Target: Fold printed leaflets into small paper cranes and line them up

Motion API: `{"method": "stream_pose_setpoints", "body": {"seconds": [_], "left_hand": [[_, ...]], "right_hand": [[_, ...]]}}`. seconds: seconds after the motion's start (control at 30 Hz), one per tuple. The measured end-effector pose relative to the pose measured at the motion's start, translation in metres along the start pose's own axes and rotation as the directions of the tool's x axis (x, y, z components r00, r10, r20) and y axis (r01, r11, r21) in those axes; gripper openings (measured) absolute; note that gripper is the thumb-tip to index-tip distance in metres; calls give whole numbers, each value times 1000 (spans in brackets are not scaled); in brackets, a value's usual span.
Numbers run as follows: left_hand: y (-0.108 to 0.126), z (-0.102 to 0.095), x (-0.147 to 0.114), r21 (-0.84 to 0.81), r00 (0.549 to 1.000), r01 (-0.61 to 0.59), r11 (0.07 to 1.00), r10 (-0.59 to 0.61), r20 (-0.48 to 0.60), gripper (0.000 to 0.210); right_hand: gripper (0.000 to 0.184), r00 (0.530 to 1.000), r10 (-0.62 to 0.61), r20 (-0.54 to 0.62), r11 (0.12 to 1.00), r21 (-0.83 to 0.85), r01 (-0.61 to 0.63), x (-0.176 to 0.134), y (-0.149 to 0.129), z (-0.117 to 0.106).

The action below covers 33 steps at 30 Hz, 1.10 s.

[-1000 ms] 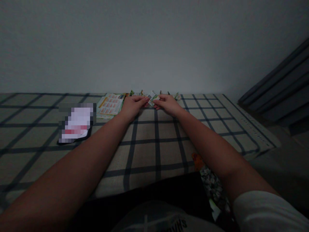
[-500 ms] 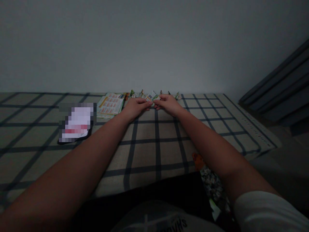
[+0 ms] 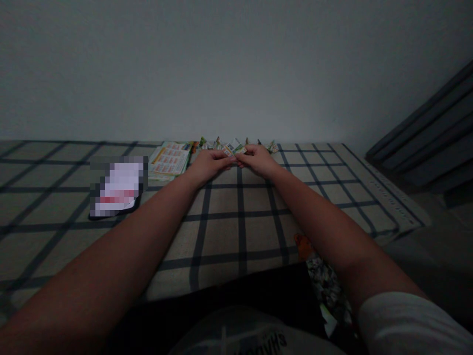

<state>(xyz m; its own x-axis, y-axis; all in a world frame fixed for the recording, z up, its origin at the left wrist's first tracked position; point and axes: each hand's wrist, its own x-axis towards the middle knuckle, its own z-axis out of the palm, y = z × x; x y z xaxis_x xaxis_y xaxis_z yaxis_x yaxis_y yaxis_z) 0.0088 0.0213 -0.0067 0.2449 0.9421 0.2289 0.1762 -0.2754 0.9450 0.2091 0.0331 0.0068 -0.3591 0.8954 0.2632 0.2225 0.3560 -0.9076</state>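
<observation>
Near the far edge of the checked cloth, my left hand (image 3: 211, 163) and my right hand (image 3: 257, 160) meet over a small folded paper (image 3: 234, 147) with coloured print. The fingertips of both hands pinch its lower edge, left and right. Its upper part fans out in points above my fingers; the lower part is hidden by them. Right behind my hands stands a row of several similar folded paper pieces (image 3: 272, 147) along the wall side. To the left of my left hand lies a stack of printed sheets (image 3: 170, 159).
A phone-like device (image 3: 121, 185), its screen pixelated, lies on the checked cloth (image 3: 221, 236) at left. A pale wall (image 3: 236, 69) rises behind. Dark folded drapery (image 3: 432, 123) hangs at right. By my lap, under my right arm, is a heap of printed paper scraps (image 3: 325, 278).
My left fingertips have shifted slightly right, closer to the right ones. Both hands keep their pinch on the folded paper; everything else looks the same.
</observation>
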Motion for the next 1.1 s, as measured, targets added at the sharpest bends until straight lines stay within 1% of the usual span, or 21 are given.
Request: {"method": "stream_pose_setpoints", "body": {"seconds": [0.1, 0.23, 0.3, 0.43, 0.53, 0.67, 0.73, 0.83, 0.97, 1.1], "left_hand": [[-1, -2, -1, 55, 999, -35, 998, 35, 14, 48], [3, -2, -4, 138, 1000, -29, 990, 30, -8, 44], [4, -2, -5, 156, 1000, -24, 987, 25, -8, 43], [4, -2, -5, 170, 1000, -16, 985, 19, -13, 46], [5, -2, -4, 159, 1000, -22, 987, 25, -17, 47], [9, -1, -6, 164, 997, 2, 986, 11, -77, 46], [11, -1, -7, 156, 995, 12, 988, 4, -103, 44], [10, -2, -7, 139, 994, -2, 990, 17, -110, 44], [9, -2, -5, 133, 992, -22, 991, 38, -117, 45], [15, -2, -7, 141, 991, -34, 989, 51, -122, 44]], "right_hand": [[20, 1000, -7, 4, 998, -61, 7, -1, -1, 0], [23, 1000, -12, 6, 989, -145, 13, -4, -8, -1], [21, 1000, -15, 2, 988, -151, 15, -5, -10, -1], [16, 1000, -18, 6, 992, -126, 18, -5, -10, 1], [13, 1000, -15, -17, 998, -54, 14, -1, -6, 3], [26, 996, 16, -88, 996, 87, -8, 2, -2, 5], [26, 995, 32, -99, 992, 121, -20, 2, -2, 4], [22, 996, 41, -82, 991, 133, -30, 1, -3, 4], [20, 1000, 12, -18, 996, 87, -11, 0, -2, 5], [17, 1000, 10, -13, 997, 82, -9, 1, 2, 5]]}}
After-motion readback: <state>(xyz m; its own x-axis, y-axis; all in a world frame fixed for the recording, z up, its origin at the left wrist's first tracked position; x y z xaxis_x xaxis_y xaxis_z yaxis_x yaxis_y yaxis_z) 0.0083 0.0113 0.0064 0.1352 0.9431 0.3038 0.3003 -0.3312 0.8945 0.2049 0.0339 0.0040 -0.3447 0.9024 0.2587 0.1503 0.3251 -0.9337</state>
